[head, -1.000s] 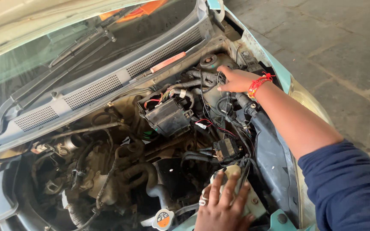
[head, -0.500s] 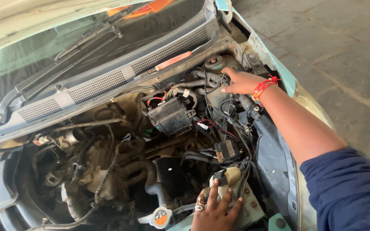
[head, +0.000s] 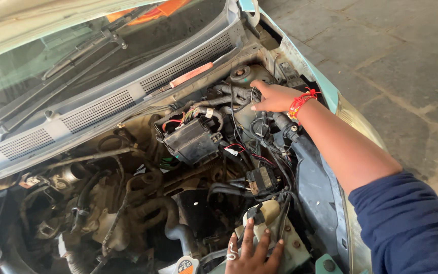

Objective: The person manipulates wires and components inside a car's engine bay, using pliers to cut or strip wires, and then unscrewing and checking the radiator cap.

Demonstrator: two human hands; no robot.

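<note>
- The right hand [head: 275, 97] rests flat, fingers extended, on the bundle of black hoses and wires [head: 239, 99] at the rear corner of the engine bay; it grips nothing.
- The left hand [head: 252, 251] lies spread, fingers splayed, against the pale fluid reservoir [head: 269, 215] at the front edge; it holds nothing.
- Progress: no tool is in view and no part appears removed; the work looks like inspection by touch, with any disassembly not begun.
- Count: two hands, one black fuse box [head: 191, 139], one reservoir, one round strut mount [head: 241, 74], two wiper arms [head: 84, 53].
</note>
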